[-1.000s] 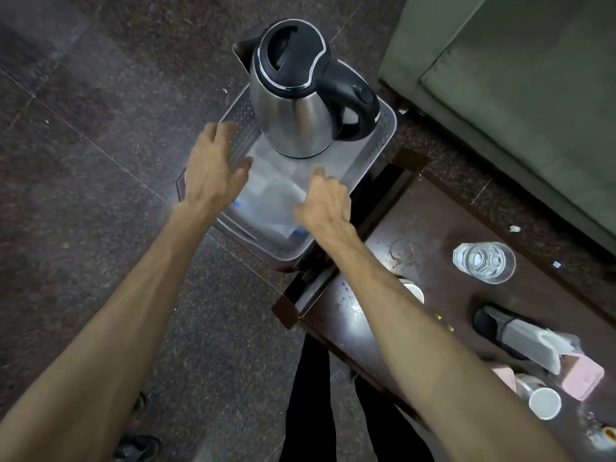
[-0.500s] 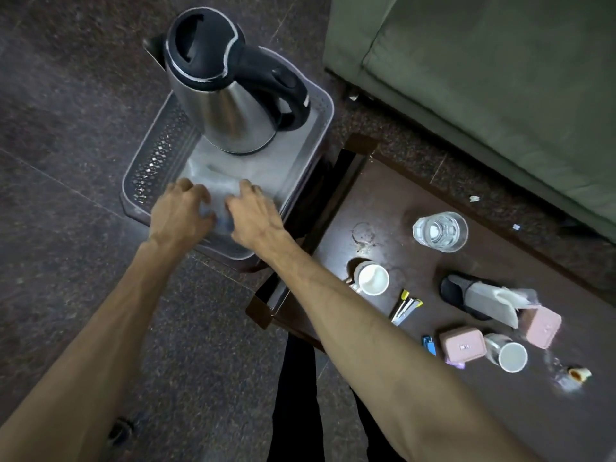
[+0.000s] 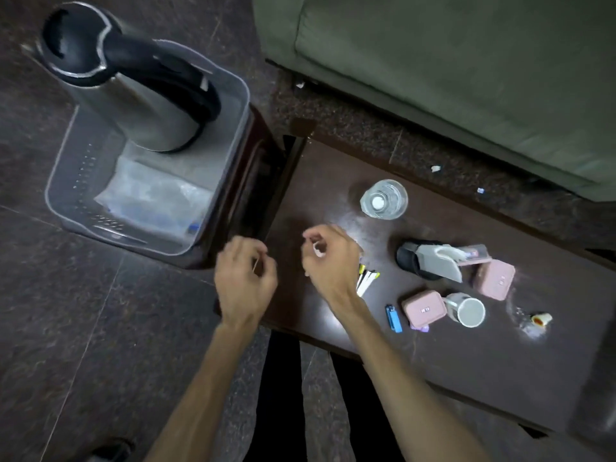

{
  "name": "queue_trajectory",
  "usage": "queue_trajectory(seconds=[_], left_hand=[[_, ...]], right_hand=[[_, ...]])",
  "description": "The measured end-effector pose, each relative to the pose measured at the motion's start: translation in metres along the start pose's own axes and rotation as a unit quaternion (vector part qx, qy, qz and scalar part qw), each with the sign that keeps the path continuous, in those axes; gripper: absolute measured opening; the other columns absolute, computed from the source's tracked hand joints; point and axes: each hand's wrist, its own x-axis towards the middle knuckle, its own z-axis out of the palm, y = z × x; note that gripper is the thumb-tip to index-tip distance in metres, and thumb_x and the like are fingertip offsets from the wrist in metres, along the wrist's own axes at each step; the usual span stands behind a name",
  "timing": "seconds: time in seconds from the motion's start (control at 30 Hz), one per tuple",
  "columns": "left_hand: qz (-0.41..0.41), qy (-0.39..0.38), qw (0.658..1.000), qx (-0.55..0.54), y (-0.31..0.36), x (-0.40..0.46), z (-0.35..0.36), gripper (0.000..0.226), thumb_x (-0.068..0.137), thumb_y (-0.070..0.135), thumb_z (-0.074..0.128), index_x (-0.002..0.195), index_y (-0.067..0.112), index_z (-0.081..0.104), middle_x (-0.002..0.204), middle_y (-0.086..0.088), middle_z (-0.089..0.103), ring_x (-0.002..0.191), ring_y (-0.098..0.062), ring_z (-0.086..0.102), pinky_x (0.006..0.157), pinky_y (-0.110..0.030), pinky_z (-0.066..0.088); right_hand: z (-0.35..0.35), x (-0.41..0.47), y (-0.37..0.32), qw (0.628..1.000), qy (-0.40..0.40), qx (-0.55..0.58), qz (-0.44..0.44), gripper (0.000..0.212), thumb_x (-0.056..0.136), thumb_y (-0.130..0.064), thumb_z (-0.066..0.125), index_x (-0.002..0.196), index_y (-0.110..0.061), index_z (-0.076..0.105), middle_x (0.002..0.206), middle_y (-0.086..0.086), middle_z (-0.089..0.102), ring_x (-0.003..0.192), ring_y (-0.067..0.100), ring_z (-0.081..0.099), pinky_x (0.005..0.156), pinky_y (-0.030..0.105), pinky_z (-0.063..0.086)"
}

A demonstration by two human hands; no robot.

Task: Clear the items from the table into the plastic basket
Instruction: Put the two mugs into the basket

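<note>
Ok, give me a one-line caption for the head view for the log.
Both hands, left and right, over the table edge; kettle and bag in the basket.

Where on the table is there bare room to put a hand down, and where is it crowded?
Bare wood lies along the table's near edge, below the blue lighter and the white mug, and at the left end above the hands, left of the glass. The stretch from the glass to the pink cases is crowded.
</note>
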Motion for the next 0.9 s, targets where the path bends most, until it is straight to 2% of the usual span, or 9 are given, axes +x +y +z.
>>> queue_trajectory(seconds=[0.13, 0.23, 0.3, 0.33, 0.4, 0.47, 0.6, 0.77, 0.9], left_hand=[[0.004, -0.141, 0.990, -0.019, 0.048, -0.050, 0.053, 0.020, 0.071, -0.002, 0.074, 0.079, 0.012, 0.063, 0.078, -0.004, 0.059, 0.070, -0.031, 0.060, 0.067, -0.044, 0.053], [0.005, -0.216, 0.976, -0.015, 0.073, -0.079, 0.085, 0.017, 0.073, 0.005, 0.073, 0.081, 0.017, 0.065, 0.078, -0.001, 0.062, 0.069, -0.028, 0.062, 0.066, -0.040, 0.054], [0.007, -0.255, 0.967, -0.004, 0.085, -0.094, 0.104, 0.012, 0.076, 0.011, 0.070, 0.083, 0.019, 0.065, 0.078, 0.000, 0.061, 0.071, -0.027, 0.064, 0.067, -0.038, 0.054], [0.006, -0.272, 0.962, 0.003, 0.090, -0.101, 0.113, 0.010, 0.078, 0.013, 0.068, 0.086, 0.020, 0.066, 0.080, 0.000, 0.062, 0.072, -0.027, 0.065, 0.068, -0.036, 0.053], [0.003, -0.300, 0.954, 0.013, 0.105, -0.114, 0.131, 0.012, 0.080, 0.016, 0.069, 0.091, 0.020, 0.068, 0.087, 0.000, 0.066, 0.079, -0.028, 0.068, 0.072, -0.035, 0.054], [0.018, -0.309, 0.951, 0.031, 0.119, -0.124, 0.149, 0.015, 0.081, 0.020, 0.073, 0.096, 0.019, 0.069, 0.096, -0.002, 0.068, 0.086, -0.028, 0.069, 0.077, -0.036, 0.056], [0.049, -0.339, 0.937, 0.069, 0.154, -0.136, 0.191, 0.040, 0.080, 0.028, 0.074, 0.117, 0.017, 0.065, 0.121, -0.005, 0.061, 0.111, -0.030, 0.061, 0.095, -0.043, 0.052], [0.088, -0.375, 0.910, 0.155, 0.187, -0.152, 0.238, 0.067, 0.080, 0.038, 0.073, 0.140, 0.020, 0.049, 0.138, -0.003, 0.049, 0.127, -0.026, 0.050, 0.105, -0.041, 0.043], [0.077, -0.303, 0.936, 0.164, 0.197, -0.161, 0.243, 0.058, 0.079, 0.037, 0.068, 0.131, 0.017, 0.057, 0.135, -0.004, 0.054, 0.119, -0.027, 0.054, 0.101, -0.042, 0.041]], right_hand=[[-0.051, -0.020, 0.067, 0.995, 0.030, -0.033, 0.092, 0.015, 0.076, -0.011, 0.071, 0.085, -0.023, 0.076, 0.083, -0.006, 0.073, 0.075, 0.015, 0.069, 0.073, 0.030, 0.055], [-0.085, -0.036, 0.109, 0.987, 0.040, -0.035, 0.154, 0.015, 0.078, -0.009, 0.072, 0.086, -0.020, 0.077, 0.083, -0.002, 0.076, 0.075, 0.020, 0.072, 0.077, 0.031, 0.057], [-0.108, -0.047, 0.134, 0.979, 0.059, -0.032, 0.195, 0.013, 0.079, -0.009, 0.073, 0.088, -0.018, 0.077, 0.082, -0.001, 0.076, 0.077, 0.021, 0.073, 0.081, 0.026, 0.055], [-0.118, -0.053, 0.145, 0.974, 0.073, -0.024, 0.214, 0.014, 0.079, -0.009, 0.073, 0.088, -0.018, 0.077, 0.083, 0.000, 0.076, 0.078, 0.022, 0.073, 0.083, 0.029, 0.056], [-0.142, -0.063, 0.168, 0.963, 0.104, -0.005, 0.248, 0.013, 0.080, -0.009, 0.072, 0.089, -0.018, 0.076, 0.085, 0.001, 0.076, 0.079, 0.025, 0.072, 0.082, 0.036, 0.057], [-0.162, -0.070, 0.188, 0.950, 0.150, -0.011, 0.274, 0.011, 0.081, -0.010, 0.072, 0.089, -0.018, 0.075, 0.090, 0.002, 0.076, 0.082, 0.028, 0.073, 0.081, 0.035, 0.056], [-0.200, -0.071, 0.226, 0.928, 0.229, -0.020, 0.293, 0.013, 0.081, -0.011, 0.073, 0.094, -0.013, 0.073, 0.097, 0.010, 0.074, 0.091, 0.035, 0.070, 0.082, 0.039, 0.053], [-0.224, -0.063, 0.266, 0.942, 0.105, -0.071, 0.310, 0.053, 0.076, -0.016, 0.076, 0.127, -0.013, 0.064, 0.126, 0.016, 0.062, 0.116, 0.038, 0.059, 0.092, 0.041, 0.050], [-0.223, -0.067, 0.284, 0.968, -0.003, -0.124, 0.218, 0.085, 0.067, -0.012, 0.078, 0.146, -0.017, 0.048, 0.142, 0.013, 0.049, 0.125, 0.039, 0.050, 0.100, 0.047, 0.048]])
